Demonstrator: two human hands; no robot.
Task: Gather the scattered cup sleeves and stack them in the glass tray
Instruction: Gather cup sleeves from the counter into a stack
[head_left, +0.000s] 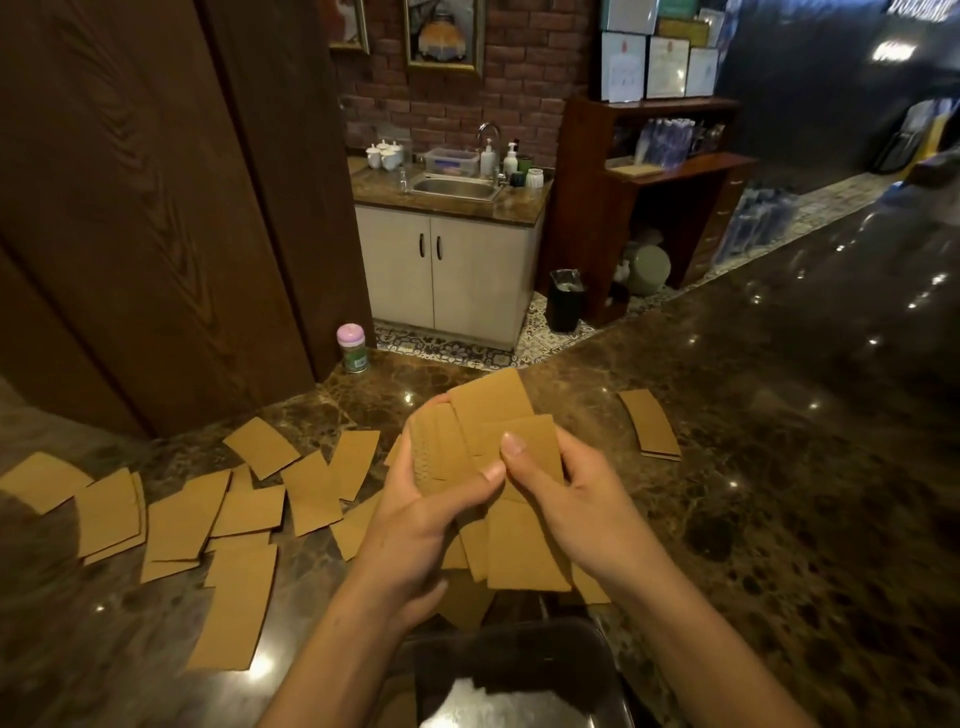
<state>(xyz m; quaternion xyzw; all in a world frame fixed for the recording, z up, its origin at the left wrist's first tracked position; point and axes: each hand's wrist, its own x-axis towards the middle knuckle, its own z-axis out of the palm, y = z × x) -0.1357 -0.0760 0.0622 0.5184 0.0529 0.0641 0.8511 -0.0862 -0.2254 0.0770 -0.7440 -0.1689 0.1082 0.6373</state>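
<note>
Brown cardboard: a fanned bundle of cup sleeves (491, 402) is held up between both hands above the counter. The left hand (423, 512) curls round the bundle's left side, thumb across its face. The right hand (569, 499) pinches the right side, thumb pressed on the front sleeve. More loose sleeves (524, 551) lie just under the hands, overlapping. A scattered spread of sleeves (182, 519) covers the dark marble counter (779, 467) to the left. One lone sleeve (649, 423) lies apart on the right. The glass tray (519, 660) sits at the near edge, below the forearms; contents unclear. Farther back are a pink-lidded jar (352, 347), a black bin (566, 299) and a sink (457, 187) on a white cabinet (452, 270).
</note>
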